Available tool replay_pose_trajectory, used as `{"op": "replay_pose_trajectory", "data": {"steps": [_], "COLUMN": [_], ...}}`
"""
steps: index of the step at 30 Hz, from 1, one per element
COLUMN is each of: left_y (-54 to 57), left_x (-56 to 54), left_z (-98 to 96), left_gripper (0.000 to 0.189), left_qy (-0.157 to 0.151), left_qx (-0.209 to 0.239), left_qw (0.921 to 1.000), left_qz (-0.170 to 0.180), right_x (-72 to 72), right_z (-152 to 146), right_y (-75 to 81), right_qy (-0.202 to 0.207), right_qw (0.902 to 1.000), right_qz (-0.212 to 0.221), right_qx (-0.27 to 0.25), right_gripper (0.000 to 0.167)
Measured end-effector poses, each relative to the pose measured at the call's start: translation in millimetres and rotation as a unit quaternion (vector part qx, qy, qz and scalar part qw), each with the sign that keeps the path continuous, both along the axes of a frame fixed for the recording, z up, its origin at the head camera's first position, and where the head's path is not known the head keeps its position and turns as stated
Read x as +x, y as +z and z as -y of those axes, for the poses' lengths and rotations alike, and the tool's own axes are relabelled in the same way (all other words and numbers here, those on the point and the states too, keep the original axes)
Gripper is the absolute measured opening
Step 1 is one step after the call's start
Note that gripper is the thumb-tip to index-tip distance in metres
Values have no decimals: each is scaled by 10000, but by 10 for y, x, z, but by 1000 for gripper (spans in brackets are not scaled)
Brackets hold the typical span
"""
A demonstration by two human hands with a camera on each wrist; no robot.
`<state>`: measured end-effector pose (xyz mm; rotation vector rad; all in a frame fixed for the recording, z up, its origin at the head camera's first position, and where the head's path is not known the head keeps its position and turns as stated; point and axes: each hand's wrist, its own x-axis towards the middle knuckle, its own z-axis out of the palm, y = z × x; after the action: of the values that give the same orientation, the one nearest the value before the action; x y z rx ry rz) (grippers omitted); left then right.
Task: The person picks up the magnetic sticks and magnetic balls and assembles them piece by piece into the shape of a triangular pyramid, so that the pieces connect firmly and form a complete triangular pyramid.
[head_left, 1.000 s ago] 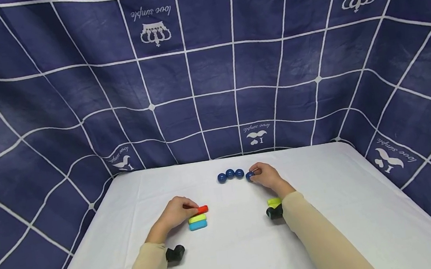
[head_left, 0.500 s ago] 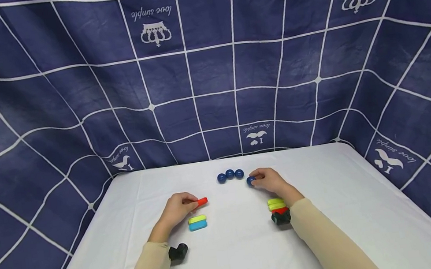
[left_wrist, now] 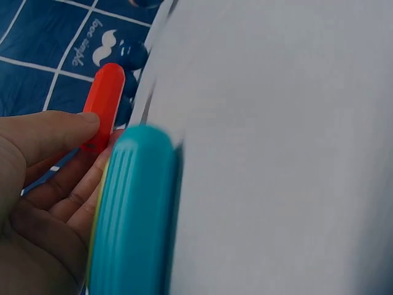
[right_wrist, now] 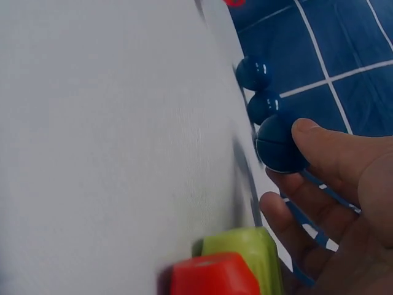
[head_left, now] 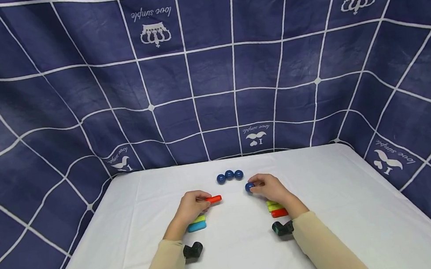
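My left hand (head_left: 192, 207) pinches a red rounded block (head_left: 215, 199) between thumb and fingers, its free end pointing right. In the left wrist view the thumb lies across the lower part of that block. A blue block (head_left: 197, 226) and a yellow-green block (head_left: 199, 219) lie side by side just below this hand. With thumb and fingertips my right hand (head_left: 271, 188) holds a dark blue ball (right_wrist: 279, 144), which shows a seam line. Below that hand lie yellow-green blocks (head_left: 273, 205) and another red block (head_left: 279, 213), partly hidden by the wrist.
Three dark blue balls (head_left: 229, 175) sit in a short curved row near the back of the white table (head_left: 237, 256). Dark blue checked cloth (head_left: 208, 73) hangs behind and at both sides. A black wrist device (head_left: 193, 250) sticks out from each sleeve.
My left hand has lifted the red block away from the blue and yellow-green ones and moved it right. The right hand has drawn its ball nearer, away from the row.
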<state>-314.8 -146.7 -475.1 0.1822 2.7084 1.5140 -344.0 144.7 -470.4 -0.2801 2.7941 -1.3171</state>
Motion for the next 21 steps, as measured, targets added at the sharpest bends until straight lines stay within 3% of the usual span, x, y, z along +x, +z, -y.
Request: {"op": "replay_pose_trajectory", "data": {"steps": [21], "left_y": [-56], "left_x": [-77], "left_z": [-406], "left_gripper": [17], "left_qy": [-436], "left_qx": [181], "left_qw": [9985], "left_qz": [-276], "right_x": [121], "right_z": [218], "right_y": [-55], "right_qy": [71], "right_qw": [9988], "right_qz": [-458], "right_qx": [147], "right_gripper": [26]}}
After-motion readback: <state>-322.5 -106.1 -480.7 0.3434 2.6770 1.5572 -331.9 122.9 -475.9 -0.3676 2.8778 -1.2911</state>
